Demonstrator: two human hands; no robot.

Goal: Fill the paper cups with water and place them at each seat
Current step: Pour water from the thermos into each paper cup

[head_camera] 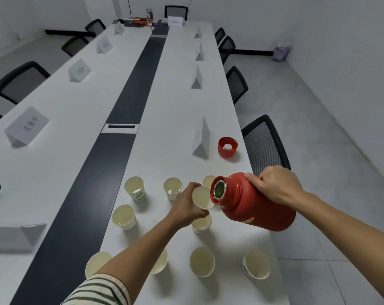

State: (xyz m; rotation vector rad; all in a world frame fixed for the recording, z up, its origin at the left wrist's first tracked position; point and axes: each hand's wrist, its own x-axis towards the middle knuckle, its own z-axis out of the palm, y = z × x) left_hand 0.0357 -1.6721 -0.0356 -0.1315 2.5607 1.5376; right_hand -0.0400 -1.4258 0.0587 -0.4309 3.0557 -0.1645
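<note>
Count: nine cream paper cups [202,261] stand upright, apart from one another, in loose rows at the near end. I log a tenth cup [203,198] raised above them, tipped, with its mouth toward the red flask [252,203]. The flask is tilted and uncapped, its neck just beside that cup's rim. Its red cap [227,147] sits open side up, well apart. I cannot read water levels.

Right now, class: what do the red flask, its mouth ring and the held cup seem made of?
Red flask: probably glossy plastic or painted metal, smooth sheen. Mouth ring: likely bare metal, silvery shine. Held cup: matte paper, thin cream wall.
</note>
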